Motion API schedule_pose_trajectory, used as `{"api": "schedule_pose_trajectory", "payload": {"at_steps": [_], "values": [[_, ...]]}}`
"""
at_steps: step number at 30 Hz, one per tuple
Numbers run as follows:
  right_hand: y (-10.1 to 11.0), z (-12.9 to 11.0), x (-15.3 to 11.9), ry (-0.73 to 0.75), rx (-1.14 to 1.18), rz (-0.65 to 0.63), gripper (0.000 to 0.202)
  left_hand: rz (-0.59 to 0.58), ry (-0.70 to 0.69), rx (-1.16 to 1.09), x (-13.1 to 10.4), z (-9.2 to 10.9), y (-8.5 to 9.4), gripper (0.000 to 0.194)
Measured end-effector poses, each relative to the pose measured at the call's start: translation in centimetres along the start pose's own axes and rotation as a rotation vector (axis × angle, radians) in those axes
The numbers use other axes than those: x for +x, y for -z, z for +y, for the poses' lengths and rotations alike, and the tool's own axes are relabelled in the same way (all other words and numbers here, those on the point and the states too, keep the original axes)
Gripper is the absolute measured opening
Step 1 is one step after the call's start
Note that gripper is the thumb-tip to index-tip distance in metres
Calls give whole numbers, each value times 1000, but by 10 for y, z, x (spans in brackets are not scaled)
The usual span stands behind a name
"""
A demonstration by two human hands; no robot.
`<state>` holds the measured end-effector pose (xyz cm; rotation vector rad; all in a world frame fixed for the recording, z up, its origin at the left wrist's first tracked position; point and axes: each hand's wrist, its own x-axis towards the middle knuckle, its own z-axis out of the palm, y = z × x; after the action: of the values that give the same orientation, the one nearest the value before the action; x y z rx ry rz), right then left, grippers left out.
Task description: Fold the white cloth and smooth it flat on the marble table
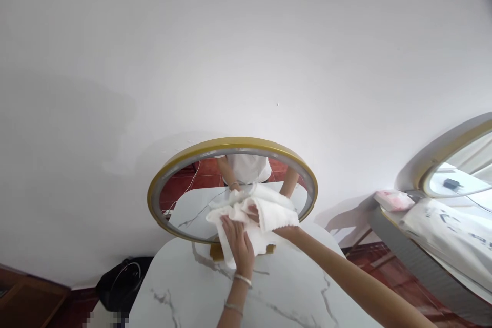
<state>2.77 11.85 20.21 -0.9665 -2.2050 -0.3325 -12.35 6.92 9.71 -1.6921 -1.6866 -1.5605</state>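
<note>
A white cloth (271, 207) is bunched against the lower part of an oval mirror (196, 200) with a gold frame. My left hand (240, 243), with bracelets at its wrist, is at the left edge of the cloth, fingers closed on it. Folds of the same cloth wrap around my right hand (253, 211) and cover most of it; a few fingers show between the folds, gripping the fabric. In the glass I see the reflection of the cloth, forearms and a white top. The mirror's gold base (217, 252) is partly hidden behind the cloth.
Below the mirror is a white marble-patterned table (172, 277), close to a white wall (238, 61). On the right, a second table bears another mirror (457, 164), a pink-and-white packet (394, 200) and white fabric (453, 230). A black bag (125, 282) sits at lower left.
</note>
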Motion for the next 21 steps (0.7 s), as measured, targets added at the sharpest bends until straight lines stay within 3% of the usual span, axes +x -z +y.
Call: {"api": "schedule_pose_trajectory", "payload": {"at_steps": [2,4,7,10,13,15,19,21], "values": [[5,2,17,130,-25,-25,44,106,-108,-32,59,15,11,54],[18,0,40,195,-106,37,53,203,-261,-84,115,32,23,56],[47,-5,76,133,-297,226,65,250,-356,-97,183,61,41,57],[78,-3,102,4,-357,365,69,214,-386,-97,223,93,51,55],[91,14,103,-77,-332,457,69,154,-491,-88,231,120,45,53],[84,31,84,-139,-309,507,69,94,-586,-78,220,132,32,51],[35,62,10,-350,-255,615,72,-86,-762,-61,168,139,-2,52],[3,67,-35,-446,-198,560,66,-216,-824,-79,135,133,-17,50]]}}
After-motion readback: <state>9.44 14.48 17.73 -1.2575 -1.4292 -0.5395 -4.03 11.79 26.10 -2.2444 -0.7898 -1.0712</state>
